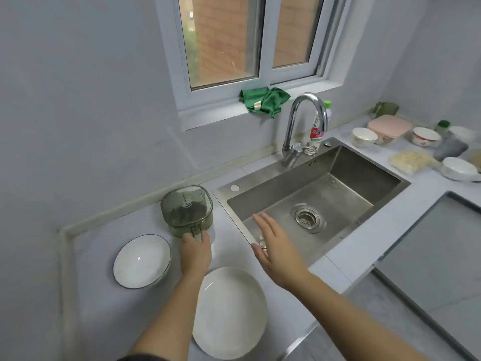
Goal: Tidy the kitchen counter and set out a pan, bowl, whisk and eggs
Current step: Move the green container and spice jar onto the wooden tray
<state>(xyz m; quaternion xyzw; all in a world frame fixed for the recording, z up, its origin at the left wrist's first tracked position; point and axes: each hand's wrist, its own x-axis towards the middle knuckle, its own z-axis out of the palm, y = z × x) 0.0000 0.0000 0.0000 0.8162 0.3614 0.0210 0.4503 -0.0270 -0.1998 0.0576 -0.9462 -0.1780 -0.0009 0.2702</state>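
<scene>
A green see-through container with a lid stands on the counter left of the sink. My left hand grips its handle at the near side. My right hand hovers flat and open over the sink's near left corner, fingers spread, holding nothing. A white bowl with a dark rim sits on the counter to the left of my left hand. A large white plate lies near the counter's front edge, below both hands. No pan, whisk or eggs are in sight.
The steel sink with its drain and tall tap fills the middle. A green cloth lies on the window sill. At the far right stand several bowls, a pink-lidded box and a bag of noodles.
</scene>
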